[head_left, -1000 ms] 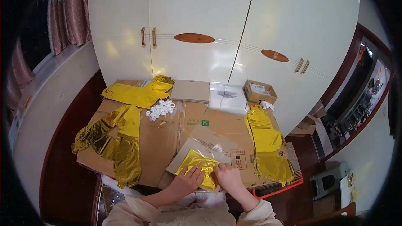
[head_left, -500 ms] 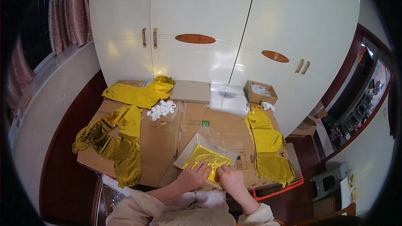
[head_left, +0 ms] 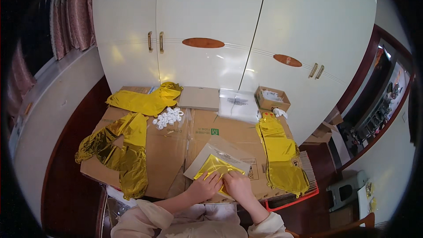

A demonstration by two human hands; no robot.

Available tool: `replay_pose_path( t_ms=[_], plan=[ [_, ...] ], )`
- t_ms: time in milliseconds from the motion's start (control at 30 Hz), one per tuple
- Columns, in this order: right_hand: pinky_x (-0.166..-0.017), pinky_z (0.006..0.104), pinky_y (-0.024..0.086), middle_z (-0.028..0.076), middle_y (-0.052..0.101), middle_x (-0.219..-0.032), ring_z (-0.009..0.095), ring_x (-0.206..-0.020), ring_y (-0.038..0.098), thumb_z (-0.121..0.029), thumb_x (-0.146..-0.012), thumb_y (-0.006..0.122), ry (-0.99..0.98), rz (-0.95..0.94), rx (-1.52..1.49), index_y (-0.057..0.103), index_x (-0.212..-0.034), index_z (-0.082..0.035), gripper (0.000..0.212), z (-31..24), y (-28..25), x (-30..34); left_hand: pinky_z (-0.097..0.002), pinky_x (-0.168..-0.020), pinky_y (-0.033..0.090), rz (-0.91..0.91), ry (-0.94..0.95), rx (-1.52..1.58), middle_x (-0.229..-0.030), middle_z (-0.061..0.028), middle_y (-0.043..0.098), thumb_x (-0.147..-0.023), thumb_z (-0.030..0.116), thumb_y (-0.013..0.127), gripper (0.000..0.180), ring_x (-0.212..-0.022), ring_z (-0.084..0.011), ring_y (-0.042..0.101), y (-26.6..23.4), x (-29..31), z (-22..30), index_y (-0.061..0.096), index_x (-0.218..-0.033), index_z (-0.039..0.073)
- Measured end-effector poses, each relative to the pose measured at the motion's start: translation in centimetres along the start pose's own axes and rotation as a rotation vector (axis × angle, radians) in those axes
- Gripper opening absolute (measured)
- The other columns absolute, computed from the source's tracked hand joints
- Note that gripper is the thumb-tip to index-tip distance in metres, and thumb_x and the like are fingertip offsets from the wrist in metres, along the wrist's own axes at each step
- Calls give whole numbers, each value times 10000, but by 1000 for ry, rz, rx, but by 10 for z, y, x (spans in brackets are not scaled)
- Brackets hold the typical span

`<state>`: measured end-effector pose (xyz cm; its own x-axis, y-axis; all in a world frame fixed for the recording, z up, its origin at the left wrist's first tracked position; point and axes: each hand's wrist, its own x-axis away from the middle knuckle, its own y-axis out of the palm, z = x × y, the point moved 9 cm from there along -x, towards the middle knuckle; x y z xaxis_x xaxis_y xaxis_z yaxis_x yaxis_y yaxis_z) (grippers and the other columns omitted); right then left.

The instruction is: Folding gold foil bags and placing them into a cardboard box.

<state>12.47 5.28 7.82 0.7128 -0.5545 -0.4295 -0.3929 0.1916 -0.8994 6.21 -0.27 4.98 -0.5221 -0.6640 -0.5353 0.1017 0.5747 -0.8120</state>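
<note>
A folded gold foil balloon (head_left: 216, 164) lies on a tilted grey card (head_left: 199, 158) at the near middle of the table. Part of a clear plastic bag (head_left: 227, 147) with print shows at the card's far side; whether the foil is inside it I cannot tell. My left hand (head_left: 205, 188) presses its bent fingers on the near part of the foil. Close beside it, my right hand (head_left: 238, 185) has its fingers curled and pinching at the foil's near right. The fingertips of both hands nearly meet, and the foil's near edge is partly hidden beneath them.
Flattened cardboard (head_left: 165, 150) covers the table. Unfolded gold foil balloons lie at the left (head_left: 132, 150) and right (head_left: 280, 150). White rings (head_left: 167, 118), grey cards (head_left: 199, 98), clear bags (head_left: 238, 104) and a small box (head_left: 272, 99) line the back. A red crate (head_left: 293, 202) stands at the near right.
My right hand has shifted slightly left and up, nearer my left hand. The left fingers have drawn together and bent more. The card with the foil stays about where it was.
</note>
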Motion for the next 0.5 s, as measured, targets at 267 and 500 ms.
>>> replay_pose_path(
  t_ms=[267,500],
  plan=[
    [-583,327,516,37,594,-767,207,-698,617,-131,-709,679,-44,18,-13,627,-824,-100,130,-13,-18,-2,-373,-943,495,38,-59,38,-1093,-152,664,-823,197,565,263,-1095,-257,619,2,-9,-10,651,-969,-4],
    [-577,331,512,37,574,-752,211,-696,616,-138,-719,681,6,30,-2,614,-820,-102,126,1,-3,8,-362,-948,492,39,-57,45,-1090,-142,664,-820,194,584,262,-1090,-243,622,-6,-5,-7,650,-989,6]
  ],
)
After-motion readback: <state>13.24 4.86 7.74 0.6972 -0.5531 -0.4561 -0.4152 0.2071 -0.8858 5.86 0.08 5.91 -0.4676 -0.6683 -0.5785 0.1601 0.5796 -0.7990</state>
